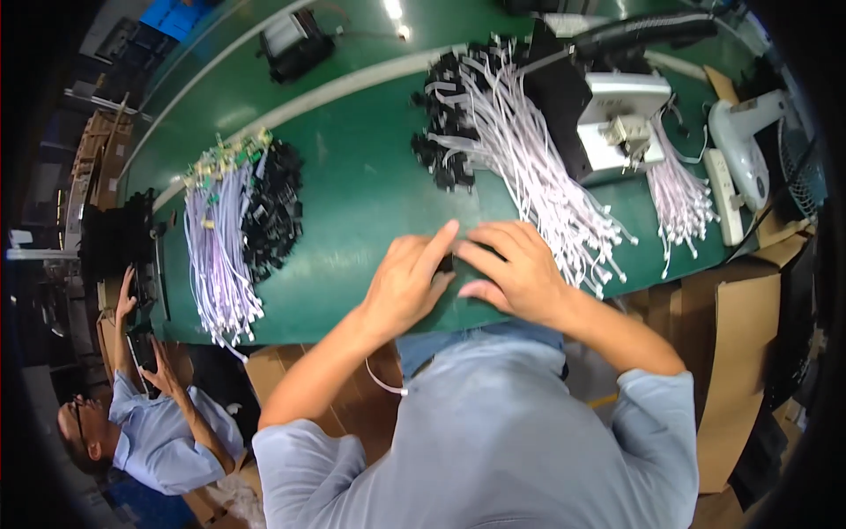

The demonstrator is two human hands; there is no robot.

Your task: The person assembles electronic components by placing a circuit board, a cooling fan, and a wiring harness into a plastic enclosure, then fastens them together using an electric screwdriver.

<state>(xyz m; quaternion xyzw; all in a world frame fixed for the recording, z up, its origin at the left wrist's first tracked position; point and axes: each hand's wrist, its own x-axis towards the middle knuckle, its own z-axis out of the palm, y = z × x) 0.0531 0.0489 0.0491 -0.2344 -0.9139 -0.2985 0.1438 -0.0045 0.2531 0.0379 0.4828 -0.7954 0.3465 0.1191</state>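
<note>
Lying between the fingertips of both bare hands, over the near part of a smooth green work table (352,189), a small dark piece (448,263) is mostly hidden by fingers and blur, so its long axis cannot be made out. It is approached from its left by the left hand (407,275), whose thumb and forefinger are bent around it; whether it is gripped there cannot be told. From the other side it is faced by the right hand (518,271), held with thumb and fingers parted, and contact with the piece cannot be confirmed. A large bundle of white cables with black ends (520,132) is laid beyond and to the right, nearer the right hand, its long axis slanting from the far side down toward the near right. A bundle of pale lilac cables (216,242) is set well apart from the left hand, its length running roughly toward the near edge. Small printed marking is borne by a white box-shaped device (630,90) at the far right; no label can be made out on the piece.
</note>
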